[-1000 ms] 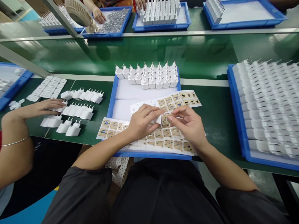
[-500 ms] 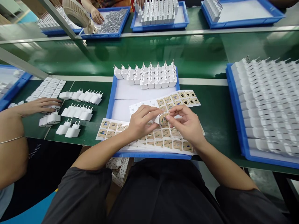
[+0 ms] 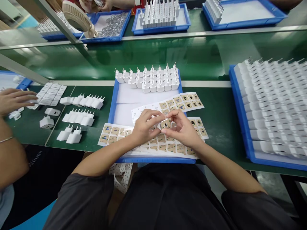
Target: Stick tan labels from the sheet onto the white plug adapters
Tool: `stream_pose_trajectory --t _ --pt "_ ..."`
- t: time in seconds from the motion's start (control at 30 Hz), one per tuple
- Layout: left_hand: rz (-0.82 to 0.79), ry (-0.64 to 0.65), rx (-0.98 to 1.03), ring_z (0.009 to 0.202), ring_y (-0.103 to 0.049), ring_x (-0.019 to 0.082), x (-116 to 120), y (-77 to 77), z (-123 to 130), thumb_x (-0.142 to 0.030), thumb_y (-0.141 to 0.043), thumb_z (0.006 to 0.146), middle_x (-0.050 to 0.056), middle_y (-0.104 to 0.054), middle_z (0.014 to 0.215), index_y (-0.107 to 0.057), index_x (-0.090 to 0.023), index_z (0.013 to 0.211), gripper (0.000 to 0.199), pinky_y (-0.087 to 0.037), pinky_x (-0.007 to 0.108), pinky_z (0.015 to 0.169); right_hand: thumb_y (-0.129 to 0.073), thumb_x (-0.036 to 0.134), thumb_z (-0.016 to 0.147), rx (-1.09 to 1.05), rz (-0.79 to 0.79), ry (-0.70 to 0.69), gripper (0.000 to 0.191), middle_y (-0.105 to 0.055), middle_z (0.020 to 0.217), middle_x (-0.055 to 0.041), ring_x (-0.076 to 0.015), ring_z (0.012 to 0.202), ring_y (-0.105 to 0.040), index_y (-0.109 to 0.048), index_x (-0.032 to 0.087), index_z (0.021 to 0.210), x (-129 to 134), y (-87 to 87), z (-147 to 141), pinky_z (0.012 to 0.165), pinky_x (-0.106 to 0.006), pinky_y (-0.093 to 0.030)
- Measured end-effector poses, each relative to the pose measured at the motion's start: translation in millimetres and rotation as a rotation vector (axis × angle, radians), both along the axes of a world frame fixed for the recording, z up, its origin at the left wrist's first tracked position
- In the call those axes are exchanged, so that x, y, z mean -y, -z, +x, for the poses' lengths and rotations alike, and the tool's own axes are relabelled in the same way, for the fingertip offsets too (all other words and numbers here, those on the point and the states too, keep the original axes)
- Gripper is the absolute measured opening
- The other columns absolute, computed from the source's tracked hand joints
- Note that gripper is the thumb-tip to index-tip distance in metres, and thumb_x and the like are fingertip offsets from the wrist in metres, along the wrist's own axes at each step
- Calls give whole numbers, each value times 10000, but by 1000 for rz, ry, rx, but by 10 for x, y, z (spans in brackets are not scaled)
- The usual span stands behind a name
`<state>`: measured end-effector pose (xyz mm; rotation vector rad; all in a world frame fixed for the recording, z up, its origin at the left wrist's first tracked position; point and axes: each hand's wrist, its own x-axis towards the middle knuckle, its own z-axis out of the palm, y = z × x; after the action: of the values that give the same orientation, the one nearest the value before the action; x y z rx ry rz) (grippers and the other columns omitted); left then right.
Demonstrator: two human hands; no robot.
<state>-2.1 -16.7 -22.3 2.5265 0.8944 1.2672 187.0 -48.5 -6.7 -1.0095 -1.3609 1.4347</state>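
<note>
The left hand (image 3: 147,126) pinches a white charger (image 3: 165,124) between thumb and fingers, gripping the body from its left side. The right hand (image 3: 183,127) closes on the same unit from the opposite side, thumb at the lower edge and bent fingers at the upper edge. The charger is therefore held in both hands, just above the tan label sheets (image 3: 170,148). Its tan front face with dark port openings points toward the wearer.

Compared with half a second earlier, the right thumb has shifted from the right side of the face to its lower edge, and the ports are turned more squarely into view. This suggests that the label is in place over the ports and that its edges are being aligned or pressed; full adhesion cannot be confirmed.

The label sheets overlap across the near part of a blue tray (image 3: 111,107), extending past both of its sides. At the far end of this tray, upright chargers (image 3: 153,80) stand in close rows, pins up. To the left, loose chargers (image 3: 79,118) lie in groups on the green bench (image 3: 217,127). Farther left, a co-worker's hand (image 3: 16,99) has moved away from that area toward flat white pieces (image 3: 49,93). To the right, a larger blue tray (image 3: 242,123) holds many similar units.
</note>
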Motion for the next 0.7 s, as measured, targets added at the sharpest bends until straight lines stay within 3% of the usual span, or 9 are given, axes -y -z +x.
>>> stream_pose_trajectory --t 0.1,0.27,0.47,0.6,0.7 --pt "38 -9 -19 929 -604 201 17 39 25 -215 -634 853 73 -681 1045 -586 -253 1174 327 -500 338 761 -821 344 733 5 3 65 418 -439 954 -6 -149 845 -510 -491 263 977 38 50 -52 523 -195 -521" --pt "121 -21 -45 899 -590 180 25 55 45 -176 -651 837 69 -684 1031 -598 -257 1145 323 -507 276 680 -777 418 772 -147 -69 87 371 -409 855 29 -119 656 -495 -474 268 925 71 78 -103 492 -256 -549" --pt "248 -43 -68 907 -581 190 0 75 26 -182 -708 796 66 -682 1037 -610 -275 1146 375 -533 313 725 -767 371 796 -171 -6 67 308 -448 880 12 -149 771 -503 -505 266 919 66 70 -82 629 -283 -540" --pt "249 -48 -68 908 -586 190 1 77 11 -211 -694 814 65 -689 1025 -620 -294 1151 355 -529 314 724 -763 345 801 -142 56 97 259 -477 874 11 -149 794 -491 -542 254 900 64 65 -61 683 -277 -473" --pt "239 -55 -69 898 -585 190 6 64 8 -194 -669 820 57 -691 1013 -632 -302 1134 334 -528 317 718 -735 332 822 -217 7 91 185 -496 881 7 -149 802 -500 -583 250 889 63 56 -50 683 -272 -461"
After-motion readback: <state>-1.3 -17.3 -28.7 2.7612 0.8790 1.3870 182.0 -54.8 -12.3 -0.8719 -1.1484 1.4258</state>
